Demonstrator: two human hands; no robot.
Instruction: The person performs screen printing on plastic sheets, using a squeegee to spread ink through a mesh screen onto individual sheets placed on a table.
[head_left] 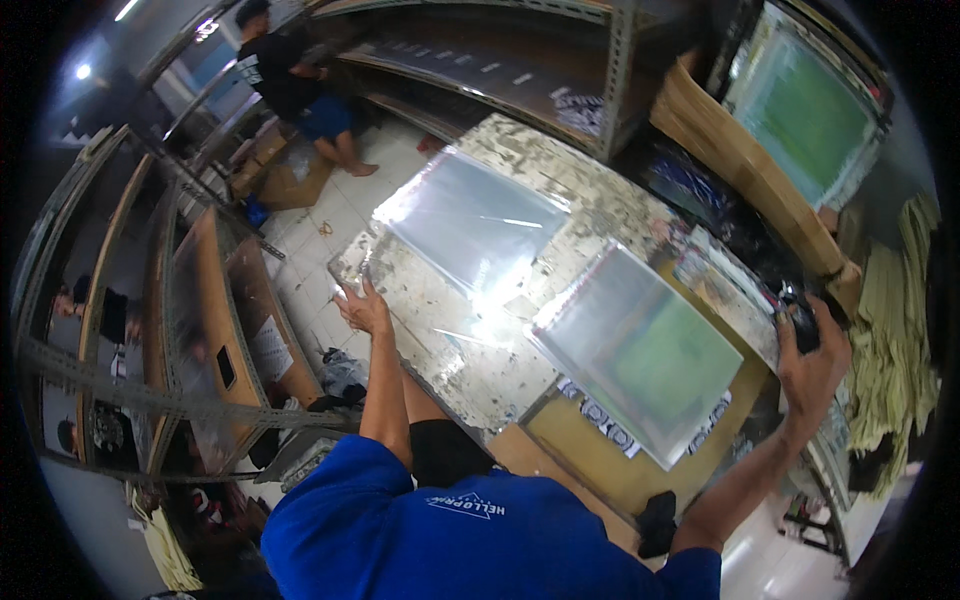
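Note:
My right hand [818,352] is wrapped round a small black object [795,305] at the right end of the table; its kind is mostly hidden by the fingers. Over the table's left corner, my left hand [366,308] has its fingers apart, with nothing visible in it. Between the hands, the paint-stained white table [445,330] bears two stacks of clear plastic bags. One bag stack [470,215] lies toward the far side. The nearer bag stack [640,350] lies to the right, over a yellowish board [560,430] and some black-and-white patterned sheets [600,425].
Metal shelving [470,75] stands behind the table. A cardboard sheet [740,150] and a green framed screen [805,115] lean at the back right, by hanging yellowish cloths [900,340]. Racks with wooden boards [215,330] line the left. Another person [285,85] is at the far left.

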